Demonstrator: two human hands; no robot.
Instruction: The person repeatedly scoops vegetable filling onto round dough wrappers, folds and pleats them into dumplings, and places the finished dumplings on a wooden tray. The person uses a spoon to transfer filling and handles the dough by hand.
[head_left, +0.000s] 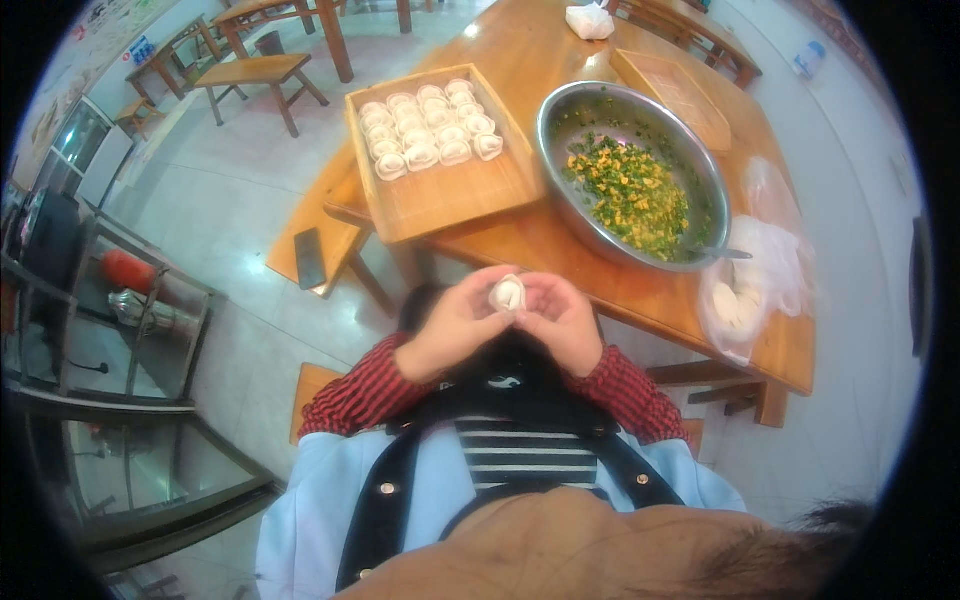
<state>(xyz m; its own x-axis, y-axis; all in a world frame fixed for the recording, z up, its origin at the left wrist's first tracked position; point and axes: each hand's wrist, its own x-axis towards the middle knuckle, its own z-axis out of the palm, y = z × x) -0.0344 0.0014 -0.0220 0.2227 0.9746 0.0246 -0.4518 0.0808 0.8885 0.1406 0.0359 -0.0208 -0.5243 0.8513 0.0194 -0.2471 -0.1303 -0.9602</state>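
Observation:
Between my fingers is a folded white dumpling, held just off the near edge of the wooden table. My left hand grips it from one side and my right hand from the other, the thumbs meeting below it. Ahead and to the left, a shallow wooden tray carries rows of shaped dumplings at its far end. A steel bowl to the right of the tray contains a chopped green and yellow filling. A spoon handle sticks out over the bowl's near rim.
At the table's right, a clear plastic bag holds white dough wrappers. Behind the bowl lies another wooden tray, with a white bag farther back. A phone rests on the bench at left.

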